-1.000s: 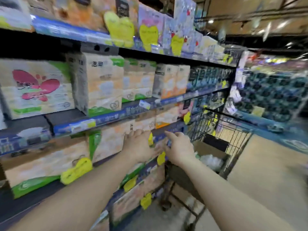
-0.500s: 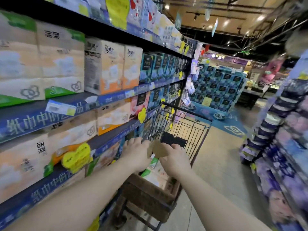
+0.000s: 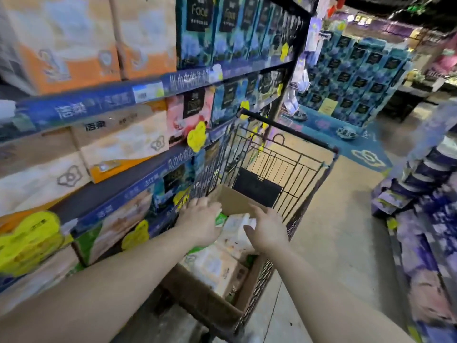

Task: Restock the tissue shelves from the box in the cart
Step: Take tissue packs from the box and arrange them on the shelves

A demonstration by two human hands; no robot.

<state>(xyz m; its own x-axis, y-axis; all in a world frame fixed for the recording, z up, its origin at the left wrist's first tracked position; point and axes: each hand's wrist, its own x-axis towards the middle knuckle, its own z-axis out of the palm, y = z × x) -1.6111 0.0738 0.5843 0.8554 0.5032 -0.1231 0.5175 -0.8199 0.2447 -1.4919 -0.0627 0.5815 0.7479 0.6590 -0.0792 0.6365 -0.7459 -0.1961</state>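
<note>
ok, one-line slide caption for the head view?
Both hands reach into the cart's box of tissue packs, beside stocked shelves.

Both bare forearms stretch out from the bottom of the frame toward the cardboard box (image 3: 237,201), so that's my landmark here. The left hand (image 3: 200,222) sits over the box's left side, back of the hand up, fingers reaching forward and slightly bent at the box's left edge. The right hand (image 3: 265,227) hangs over the box's middle, just right of the left one, fingers spread and relaxed, thumb pointing inward. Neither has a grip on anything that I can make out. The two hands are close but apart.
</note>
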